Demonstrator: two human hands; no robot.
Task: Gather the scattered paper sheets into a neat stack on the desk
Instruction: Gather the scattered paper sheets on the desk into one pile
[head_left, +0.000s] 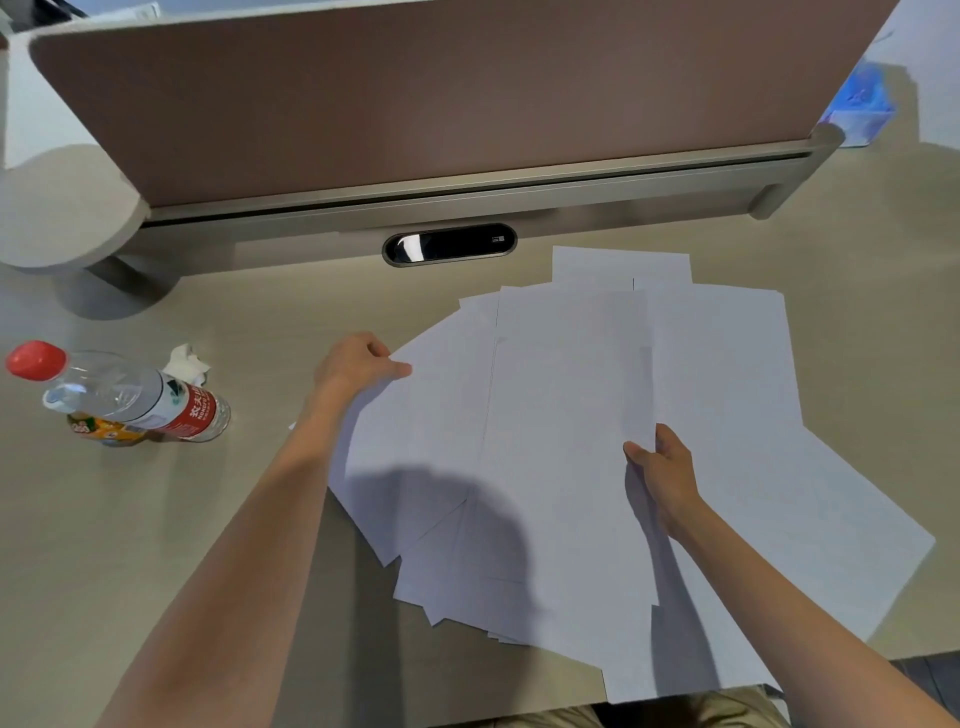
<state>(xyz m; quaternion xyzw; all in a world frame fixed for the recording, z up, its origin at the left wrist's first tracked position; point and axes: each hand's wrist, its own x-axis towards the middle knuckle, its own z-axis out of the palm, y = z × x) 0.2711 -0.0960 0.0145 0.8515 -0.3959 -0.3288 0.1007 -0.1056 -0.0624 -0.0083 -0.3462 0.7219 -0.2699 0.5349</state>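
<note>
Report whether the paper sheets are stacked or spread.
Spread. The paper sheets overlap at differing angles across the desk, corners unaligned; the left hand and right hand each grip an edge.

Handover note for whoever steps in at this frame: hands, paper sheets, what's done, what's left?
Left hand grips a sheet at the spread's left edge; right hand pinches another sheet's edge.
The paper sheets lie fanned and overlapping on the desk, centre to right.
Done: nothing squared, no neat stack yet.
Left: draw all sheets together, square the edges, set the stack down.
</note>
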